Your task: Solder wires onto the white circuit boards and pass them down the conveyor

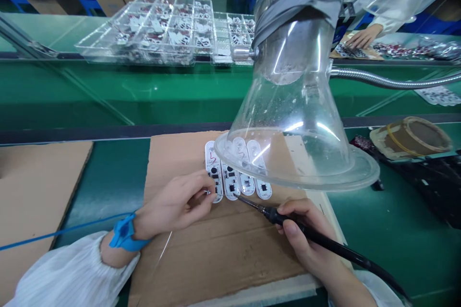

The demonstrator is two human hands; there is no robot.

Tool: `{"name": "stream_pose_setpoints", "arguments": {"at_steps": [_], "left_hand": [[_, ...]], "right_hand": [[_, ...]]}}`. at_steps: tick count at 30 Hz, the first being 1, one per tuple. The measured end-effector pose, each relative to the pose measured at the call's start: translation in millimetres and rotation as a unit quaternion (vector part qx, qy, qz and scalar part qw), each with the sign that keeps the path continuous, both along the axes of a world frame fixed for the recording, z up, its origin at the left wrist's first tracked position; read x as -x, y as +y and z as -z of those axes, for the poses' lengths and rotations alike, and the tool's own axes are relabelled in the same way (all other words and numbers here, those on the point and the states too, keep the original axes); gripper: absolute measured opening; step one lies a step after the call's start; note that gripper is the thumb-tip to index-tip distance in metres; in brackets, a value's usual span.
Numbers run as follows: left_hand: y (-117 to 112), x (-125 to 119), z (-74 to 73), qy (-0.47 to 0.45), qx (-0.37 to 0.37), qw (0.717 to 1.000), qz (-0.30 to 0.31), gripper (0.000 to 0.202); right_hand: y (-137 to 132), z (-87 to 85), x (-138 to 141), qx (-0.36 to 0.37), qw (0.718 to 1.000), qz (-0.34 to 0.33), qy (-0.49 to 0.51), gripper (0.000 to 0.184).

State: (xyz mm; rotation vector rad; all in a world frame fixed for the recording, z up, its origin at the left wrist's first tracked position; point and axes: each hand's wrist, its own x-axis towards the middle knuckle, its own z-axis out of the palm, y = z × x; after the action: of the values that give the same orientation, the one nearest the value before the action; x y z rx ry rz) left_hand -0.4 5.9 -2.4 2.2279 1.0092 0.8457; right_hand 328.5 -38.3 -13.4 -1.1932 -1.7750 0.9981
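Note:
Several narrow white circuit boards (230,180) lie side by side on a sheet of cardboard (201,249). My left hand (176,204), with a blue wrist strap (124,237), pinches a thin solder wire at the leftmost boards. My right hand (306,237) grips a black soldering iron (288,223) like a pen. Its tip touches the lower end of the second board. A clear funnel-shaped fume hood (291,124) hangs just above the boards and hides their upper ends.
Clear compartment trays (151,29) with small parts stand across the green conveyor belt (108,91). A second cardboard sheet (36,192) lies at left. A tape roll (410,136) sits at right. Another person's hand (363,37) rests on parts at far right.

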Motion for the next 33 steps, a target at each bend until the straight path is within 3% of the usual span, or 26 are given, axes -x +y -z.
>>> {"name": "stream_pose_setpoints", "arguments": {"at_steps": [9,15,17,20,25,33], "left_hand": [[-1,-1,-2.9,0.001,0.010,1.000,0.001,0.011],[-5,20,-13.3,-0.018,0.049,0.996,-0.069,0.014],[-7,26,-11.8,-0.041,0.033,0.997,-0.059,0.017],[-10,28,-6.1,-0.035,0.026,0.999,-0.028,0.015],[-16,25,-1.2,-0.011,0.040,0.998,-0.046,0.011],[-17,26,-4.6,-0.012,0.040,0.999,-0.026,0.010]], "right_hand": [[2,-2.2,0,0.008,0.999,-0.024,-0.032,0.013],[6,-16.8,9,0.013,0.998,0.034,0.052,0.012],[7,-18.3,15,0.018,0.999,0.029,0.041,0.010],[7,-9.6,21,0.001,0.999,0.017,0.037,0.009],[4,6.3,22,0.008,1.000,0.000,0.030,0.004],[5,4.6,22,0.008,0.999,-0.015,0.027,0.005]]}}
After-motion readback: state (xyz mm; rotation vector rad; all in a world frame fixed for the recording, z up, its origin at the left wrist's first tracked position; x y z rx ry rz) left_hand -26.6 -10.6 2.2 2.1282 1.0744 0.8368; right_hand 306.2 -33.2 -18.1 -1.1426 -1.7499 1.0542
